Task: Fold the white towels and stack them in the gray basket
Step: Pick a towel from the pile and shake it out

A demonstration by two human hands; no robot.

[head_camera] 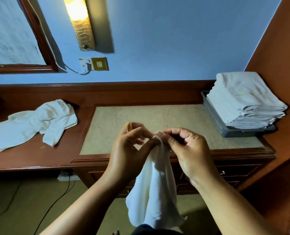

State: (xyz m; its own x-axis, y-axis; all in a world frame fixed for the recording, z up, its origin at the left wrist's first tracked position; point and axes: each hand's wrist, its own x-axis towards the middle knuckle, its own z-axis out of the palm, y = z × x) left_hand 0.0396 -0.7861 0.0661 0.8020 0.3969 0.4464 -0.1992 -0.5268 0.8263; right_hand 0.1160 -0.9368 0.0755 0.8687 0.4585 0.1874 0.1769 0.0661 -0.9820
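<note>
A small white towel (155, 189) hangs down in front of the desk, bunched at its top. My left hand (130, 150) and my right hand (186, 150) pinch that top edge close together above the desk's front edge. At the right end of the desk stands the gray basket (214, 118) with a stack of folded white towels (244, 100) in it. A crumpled heap of white towels (34, 122) lies on the left part of the desk.
The wooden desk (39, 160) has a beige inset top (141, 119) and drawers below. A wooden panel rises at the right. A mirror, a lit wall lamp and a socket are on the blue wall. Cables run across the floor at the left.
</note>
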